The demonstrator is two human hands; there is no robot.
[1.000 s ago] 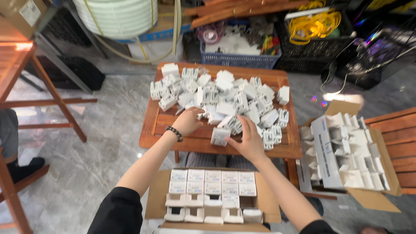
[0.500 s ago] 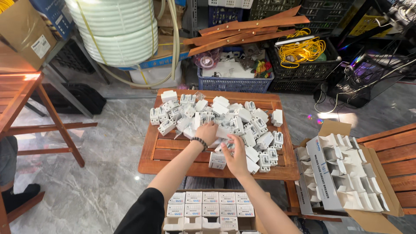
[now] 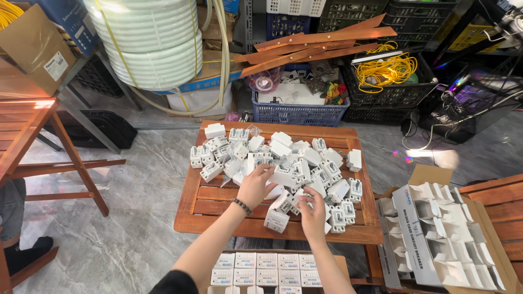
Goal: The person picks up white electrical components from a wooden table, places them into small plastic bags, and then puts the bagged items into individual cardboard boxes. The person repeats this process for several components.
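Breakers (image 3: 283, 163) are heaped loose on the slatted wooden table (image 3: 218, 209), mostly toward its far half, while small white boxes (image 3: 267, 268) are seen packed in rows in the carton (image 3: 340, 262) at the near edge. Packing is judged partly done, with most of the heap left. One small box (image 3: 277, 219) is stood at the heap's near edge, its long axis roughly upright and tilted. It is touched by neither hand. The left hand (image 3: 255, 187) is curled loosely over pieces above it; the right hand (image 3: 313, 209) is spread, fingers apart, on the pile.
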